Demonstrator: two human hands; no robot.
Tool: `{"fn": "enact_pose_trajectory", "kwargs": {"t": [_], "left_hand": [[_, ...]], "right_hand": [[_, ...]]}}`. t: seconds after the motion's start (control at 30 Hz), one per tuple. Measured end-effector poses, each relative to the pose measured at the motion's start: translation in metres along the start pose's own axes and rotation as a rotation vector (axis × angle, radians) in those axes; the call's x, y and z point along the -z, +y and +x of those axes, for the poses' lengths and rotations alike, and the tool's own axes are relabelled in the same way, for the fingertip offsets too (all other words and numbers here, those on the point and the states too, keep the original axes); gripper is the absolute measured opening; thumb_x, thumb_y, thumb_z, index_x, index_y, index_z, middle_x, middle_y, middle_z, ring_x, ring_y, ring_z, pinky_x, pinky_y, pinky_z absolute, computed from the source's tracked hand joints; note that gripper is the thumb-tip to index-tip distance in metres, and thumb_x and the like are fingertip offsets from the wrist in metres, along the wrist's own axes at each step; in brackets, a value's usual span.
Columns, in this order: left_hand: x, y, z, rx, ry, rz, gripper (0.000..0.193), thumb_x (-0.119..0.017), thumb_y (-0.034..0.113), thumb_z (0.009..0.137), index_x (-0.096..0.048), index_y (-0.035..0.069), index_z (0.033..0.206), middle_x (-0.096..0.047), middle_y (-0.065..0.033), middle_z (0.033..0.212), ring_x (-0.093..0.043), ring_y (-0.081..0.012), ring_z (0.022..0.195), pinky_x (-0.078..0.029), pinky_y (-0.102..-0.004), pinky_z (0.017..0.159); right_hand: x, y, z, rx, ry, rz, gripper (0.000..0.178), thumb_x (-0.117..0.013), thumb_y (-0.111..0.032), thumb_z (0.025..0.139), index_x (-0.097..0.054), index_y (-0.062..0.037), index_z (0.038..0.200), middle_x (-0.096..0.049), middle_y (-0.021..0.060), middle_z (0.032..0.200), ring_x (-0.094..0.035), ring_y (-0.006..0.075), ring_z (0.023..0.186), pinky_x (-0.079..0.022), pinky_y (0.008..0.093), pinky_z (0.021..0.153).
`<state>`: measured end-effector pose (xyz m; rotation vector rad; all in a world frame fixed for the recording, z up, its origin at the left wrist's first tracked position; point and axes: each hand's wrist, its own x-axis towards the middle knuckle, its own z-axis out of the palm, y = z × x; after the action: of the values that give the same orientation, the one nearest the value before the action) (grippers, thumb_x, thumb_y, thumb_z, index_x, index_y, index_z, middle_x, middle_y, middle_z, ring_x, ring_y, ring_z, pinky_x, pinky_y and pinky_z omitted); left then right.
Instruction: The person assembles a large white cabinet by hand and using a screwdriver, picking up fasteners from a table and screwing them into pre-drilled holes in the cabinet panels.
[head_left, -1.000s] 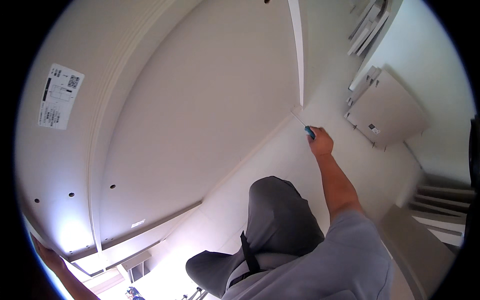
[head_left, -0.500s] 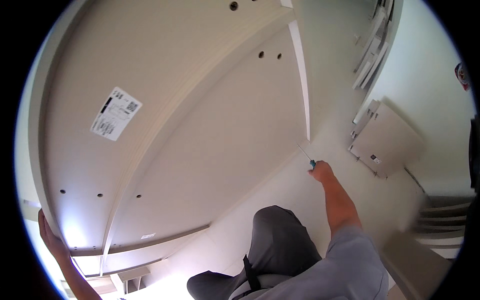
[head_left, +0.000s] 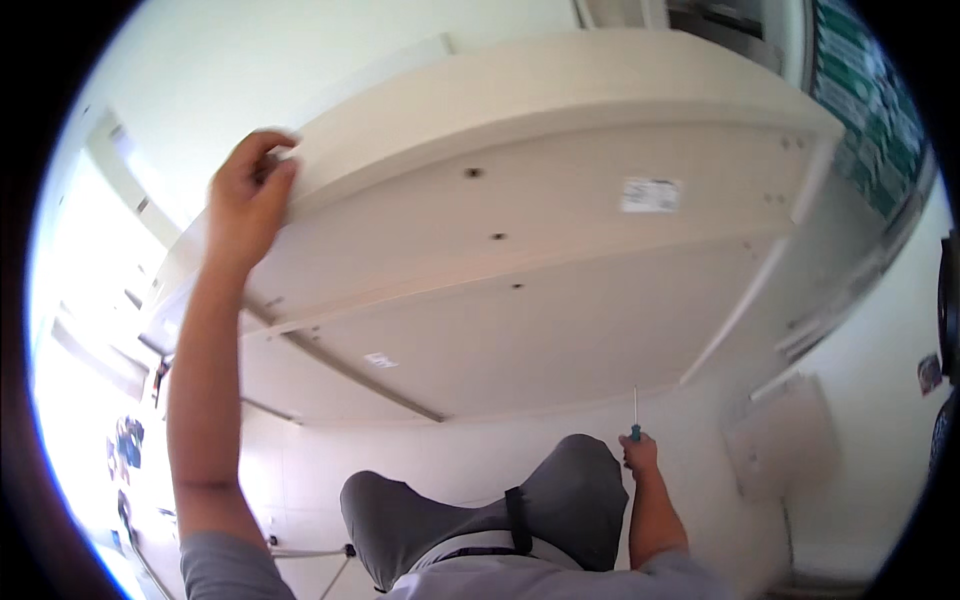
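A large pale beige furniture carcass (head_left: 580, 330) lies across the view in front of my legs, its top edge rounded by the lens. My left hand (head_left: 248, 200) is at its upper left edge, fingers curled toward the thumb; a small greyish thing seems to sit between them, too blurred to name. Low on the right, my right hand (head_left: 642, 456) is wrapped round the teal handle of a screwdriver (head_left: 635, 432). The screwdriver's thin shaft points away from me, apart from the panels. Several dark holes and a white label (head_left: 651, 195) mark the carcass.
Blurred flat panels (head_left: 785, 435) lean by the right wall. A green and white printed sheet (head_left: 868, 110) is at the far right. Thin metal legs (head_left: 310, 553) stand beside my left knee. Bright light washes out the left side.
My view has turned left, toward the carcass. My left hand has shifted along to its upper edge, from lower down at the corner. The screwdriver stays in my right hand, now pointing straight ahead.
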<state>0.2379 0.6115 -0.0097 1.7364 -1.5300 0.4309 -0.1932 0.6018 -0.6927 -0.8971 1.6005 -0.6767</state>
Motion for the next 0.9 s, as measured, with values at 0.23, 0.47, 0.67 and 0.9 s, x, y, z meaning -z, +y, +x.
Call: {"fn": "enact_pose_trajectory", "kwargs": {"t": [0.23, 0.47, 0.67, 0.9], "left_hand": [[0.008, -0.033, -0.005, -0.257, 0.246, -0.358, 0.031, -0.057, 0.001, 0.097, -0.058, 0.007, 0.127, -0.045, 0.0043, 0.087, -0.042, -0.007, 0.077, -0.041, -0.0216, 0.072], [0.014, -0.081, -0.115, -0.087, 0.177, -1.053, 0.017, -0.042, -0.004, 0.097, -0.053, 0.006, 0.105, -0.051, -0.003, 0.078, -0.044, -0.0092, 0.064, -0.039, -0.0263, 0.057], [-0.057, -0.216, -0.362, 1.217, -0.201, -1.675, 0.008, -0.047, 0.006, 0.103, -0.054, 0.008, 0.106, -0.06, -0.0068, 0.095, -0.044, -0.0102, 0.063, -0.039, -0.0259, 0.052], [-0.044, -0.308, -0.483, 1.652, -0.114, -1.739, 0.018, -0.045, -0.001, 0.099, -0.052, 0.003, 0.116, -0.06, -0.0118, 0.104, -0.058, -0.0166, 0.079, -0.053, -0.0288, 0.074]], "right_hand": [[0.002, -0.14, -0.117, 0.632, 0.166, -0.44, 0.024, -0.076, -0.022, 0.081, -0.068, -0.0019, 0.091, -0.07, 0.0157, 0.08, -0.069, 0.0324, 0.076, -0.054, 0.0405, 0.072], [-0.043, -0.255, -0.239, 0.805, 0.136, -0.328, 0.023, -0.078, -0.02, 0.081, -0.067, -0.0025, 0.09, -0.068, 0.0078, 0.077, -0.064, 0.0171, 0.07, -0.053, 0.0347, 0.069], [-0.134, -0.239, -0.33, 0.783, -0.291, -0.645, 0.034, -0.078, -0.032, 0.084, -0.069, -0.0049, 0.102, -0.072, 0.0119, 0.088, -0.069, 0.0255, 0.08, -0.054, 0.0368, 0.075], [-0.233, -0.259, -0.384, 0.873, -0.53, -1.058, 0.04, -0.077, -0.033, 0.083, -0.067, -0.0069, 0.112, -0.071, 0.015, 0.099, -0.067, 0.0364, 0.092, -0.054, 0.0428, 0.082]]}}
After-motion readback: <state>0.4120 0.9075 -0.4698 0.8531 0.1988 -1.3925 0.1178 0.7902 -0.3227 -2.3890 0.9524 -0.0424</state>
